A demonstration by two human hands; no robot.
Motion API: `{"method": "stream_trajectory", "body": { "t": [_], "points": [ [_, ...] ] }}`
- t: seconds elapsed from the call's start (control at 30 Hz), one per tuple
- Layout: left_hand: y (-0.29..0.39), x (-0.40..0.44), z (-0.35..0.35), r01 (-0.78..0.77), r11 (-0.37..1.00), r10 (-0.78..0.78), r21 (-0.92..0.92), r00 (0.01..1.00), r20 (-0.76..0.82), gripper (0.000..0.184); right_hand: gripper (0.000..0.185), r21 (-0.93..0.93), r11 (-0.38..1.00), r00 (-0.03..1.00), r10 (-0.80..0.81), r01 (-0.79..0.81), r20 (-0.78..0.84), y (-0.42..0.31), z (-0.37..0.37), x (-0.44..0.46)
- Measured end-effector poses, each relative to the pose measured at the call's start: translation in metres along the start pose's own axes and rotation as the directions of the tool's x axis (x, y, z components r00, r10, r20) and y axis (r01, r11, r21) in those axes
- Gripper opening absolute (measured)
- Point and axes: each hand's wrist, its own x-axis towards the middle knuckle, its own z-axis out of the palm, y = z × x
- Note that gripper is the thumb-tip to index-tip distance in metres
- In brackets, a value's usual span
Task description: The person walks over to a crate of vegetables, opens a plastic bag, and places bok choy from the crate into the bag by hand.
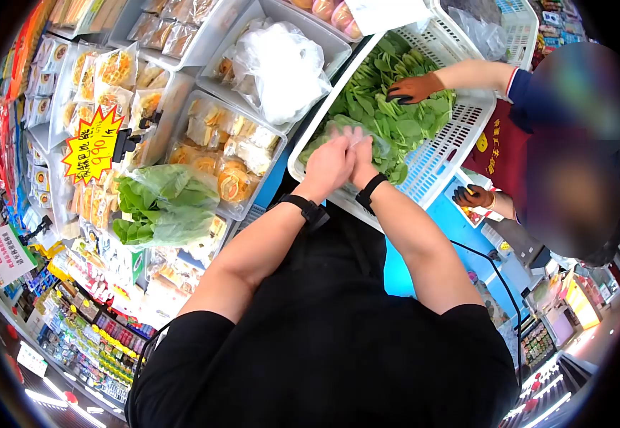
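Observation:
My left hand (326, 168) and my right hand (361, 161) meet over the near left end of a white slatted crate (424, 171). Both are closed, their fingers gathered on a clear plastic bag (377, 145) whose thin film shows around the fingertips. Part of the bag is hidden behind my hands. Loose leafy greens (413, 125) fill much of the crate just beyond them. To my left, a bagged bunch of leafy greens (167, 203) lies on top of packaged food.
A co-worker's gloved hand (417, 88) rests on the greens; the other gloved hand (473, 197) is lower right. Grey bins (281, 146) of packaged bread stand left, one with a white plastic bag (281, 71). A yellow price sign (92, 146) sticks up there.

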Motion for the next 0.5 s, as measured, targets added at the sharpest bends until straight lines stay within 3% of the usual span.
{"method": "stream_trajectory", "body": {
  "t": [0.07,0.1,0.17,0.3,0.37,0.43,0.5],
  "points": [
    [-0.002,0.003,-0.005,0.007,1.0,-0.007,0.01,1.0,0.0,0.028,0.049,0.361,0.925,0.99,0.081,-0.117,0.111,0.009,-0.028,-0.003],
    [-0.003,0.003,-0.008,0.007,1.0,-0.007,0.006,1.0,0.004,0.028,0.049,0.359,0.926,0.99,0.083,-0.119,0.115,0.009,-0.03,-0.002],
    [-0.005,0.005,-0.012,0.018,1.0,-0.018,-0.004,1.0,0.024,0.028,0.056,0.518,0.833,0.969,0.244,-0.194,-0.029,0.014,-0.028,-0.001],
    [-0.008,0.005,-0.016,0.015,1.0,-0.016,0.027,0.999,0.051,0.029,0.061,0.518,0.801,0.943,0.329,-0.301,0.039,0.005,-0.033,-0.007],
    [-0.011,0.006,-0.019,0.018,1.0,-0.019,0.014,1.0,0.023,0.028,0.065,0.436,0.879,0.952,0.276,-0.193,-0.135,0.004,-0.053,-0.026],
    [-0.015,0.007,-0.023,0.028,1.0,-0.028,-0.004,1.0,0.01,0.027,0.055,0.492,0.85,0.957,0.272,-0.188,-0.104,0.008,-0.062,-0.047],
    [-0.015,0.007,-0.028,0.067,0.998,-0.067,-0.008,0.998,0.02,0.026,0.042,0.514,0.836,0.911,0.041,0.195,-0.411,0.01,-0.039,-0.062]
  ]
}}
